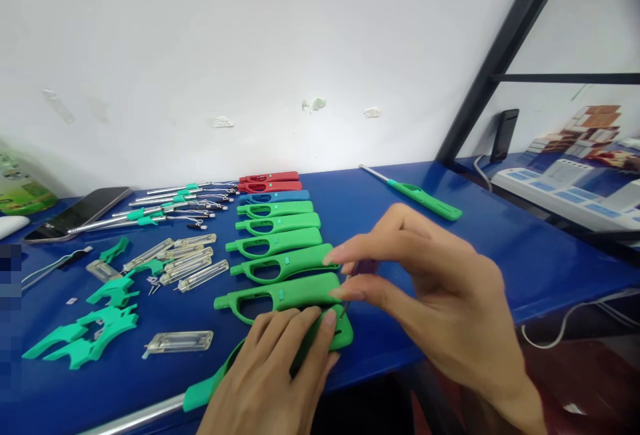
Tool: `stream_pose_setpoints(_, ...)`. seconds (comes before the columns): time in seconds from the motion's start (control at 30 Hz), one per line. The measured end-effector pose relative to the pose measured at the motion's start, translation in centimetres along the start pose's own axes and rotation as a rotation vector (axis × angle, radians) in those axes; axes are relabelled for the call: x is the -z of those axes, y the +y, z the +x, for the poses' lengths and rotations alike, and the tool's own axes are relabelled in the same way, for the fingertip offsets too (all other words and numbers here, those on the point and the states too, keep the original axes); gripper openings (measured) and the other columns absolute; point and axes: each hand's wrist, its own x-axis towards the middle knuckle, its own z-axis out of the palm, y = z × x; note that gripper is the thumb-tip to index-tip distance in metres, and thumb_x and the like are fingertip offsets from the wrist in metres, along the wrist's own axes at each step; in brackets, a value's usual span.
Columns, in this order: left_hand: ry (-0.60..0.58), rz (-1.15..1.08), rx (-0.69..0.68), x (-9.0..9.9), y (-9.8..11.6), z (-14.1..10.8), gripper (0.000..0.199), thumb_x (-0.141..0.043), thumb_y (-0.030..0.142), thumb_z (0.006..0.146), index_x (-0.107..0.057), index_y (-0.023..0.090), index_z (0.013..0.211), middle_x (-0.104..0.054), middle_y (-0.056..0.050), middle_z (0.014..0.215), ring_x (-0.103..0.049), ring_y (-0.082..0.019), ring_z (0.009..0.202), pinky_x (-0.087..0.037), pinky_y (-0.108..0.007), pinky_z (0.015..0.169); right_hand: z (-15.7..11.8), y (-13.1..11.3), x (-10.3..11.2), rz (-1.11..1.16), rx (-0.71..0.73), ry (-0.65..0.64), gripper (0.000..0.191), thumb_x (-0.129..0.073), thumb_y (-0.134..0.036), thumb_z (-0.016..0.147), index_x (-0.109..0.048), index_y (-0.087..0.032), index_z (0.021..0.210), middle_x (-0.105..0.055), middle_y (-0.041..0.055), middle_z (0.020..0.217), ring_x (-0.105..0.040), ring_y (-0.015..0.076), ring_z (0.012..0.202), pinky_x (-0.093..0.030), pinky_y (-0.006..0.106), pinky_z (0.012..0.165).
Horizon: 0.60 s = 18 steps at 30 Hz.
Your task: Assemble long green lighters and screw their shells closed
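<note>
Now my left hand (273, 368), fingers slightly spread, grips a green utility lighter (344, 336) by the near table edge, seemingly steadying it, as my right hand (433, 282) pinches a slim tool (344, 312) at its right end

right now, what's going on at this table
A person's left hand holds a green long-necked lighter, while the right hand pinches what looks like a thin tool at its end. Beyond lies a row of green, blue and red handles; clear tanks and teal parts lie to the left.
</note>
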Motion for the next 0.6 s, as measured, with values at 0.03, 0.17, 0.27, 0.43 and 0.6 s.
stream_pose_setpoints(0.03, 0.005, 0.003, 0.001, 0.0, 0.0, 0.0, 0.034, -0.054, 0.02, 0.11, -0.069, 0.023, 0.141, -0.078, -0.01, 0.124, -0.076, -0.025, 0.113, -0.064, -0.037, 0.097, 0.1, 0.1, 0.0, -0.03, 0.006, 0.012, 0.019, -0.083, -0.028, 0.096, -0.084, -0.03, 0.115, -0.074, -0.0006, 0.091, -0.07, 0.0142, 0.081, -0.061, 0.025, 0.072)
stream_pose_setpoints(0.17, 0.003, 0.0, -0.003, 0.0, 0.0, -0.1, 0.033, -0.055, 0.02, 0.11, -0.07, 0.023, 0.14, -0.078, -0.009, 0.124, -0.076, -0.025, 0.113, -0.064, -0.038, 0.097, 0.1, 0.2, 0.3, 0.034, 0.002, -0.113, 0.032, -0.06, -0.019, 0.109, -0.077, -0.031, 0.134, -0.08, 0.0017, 0.122, -0.076, 0.0167, 0.108, -0.064, 0.027, 0.089)
stream_pose_setpoints(0.27, 0.002, -0.005, 0.002, 0.1, 0.0, -0.1, 0.034, -0.054, 0.02, 0.11, -0.07, 0.022, 0.14, -0.078, -0.009, 0.125, -0.076, -0.025, 0.112, -0.064, -0.038, 0.096, 0.1, 0.2, -0.1, 0.069, 0.009, -0.059, 0.029, -0.07, -0.015, 0.104, -0.081, -0.03, 0.125, -0.081, -0.0014, 0.102, -0.075, 0.0135, 0.089, -0.063, 0.025, 0.079)
stream_pose_setpoints(0.43, 0.017, -0.023, 0.0, 0.1, 0.1, -0.1, 0.033, -0.054, 0.017, 0.109, -0.072, 0.025, 0.136, -0.078, -0.008, 0.125, -0.076, -0.026, 0.114, -0.064, -0.039, 0.097, 0.0, 0.2, -0.8, 0.047, 0.096, -0.036, 0.021, -0.077, -0.026, 0.1, -0.084, -0.027, 0.12, -0.077, 0.0023, 0.099, -0.072, 0.0153, 0.085, -0.063, 0.026, 0.072)
stream_pose_setpoints(0.6, 0.026, -0.003, 0.016, 0.0, 0.2, 0.0, 0.033, -0.055, 0.019, 0.109, -0.071, 0.021, 0.138, -0.078, -0.011, 0.123, -0.076, -0.026, 0.112, -0.064, -0.039, 0.097, -0.2, 0.1, -1.7, 0.176, 0.035, -0.044, 0.036, -0.061, -0.012, 0.106, -0.079, -0.031, 0.13, -0.081, 0.0022, 0.107, -0.076, 0.0163, 0.092, -0.065, 0.027, 0.072)
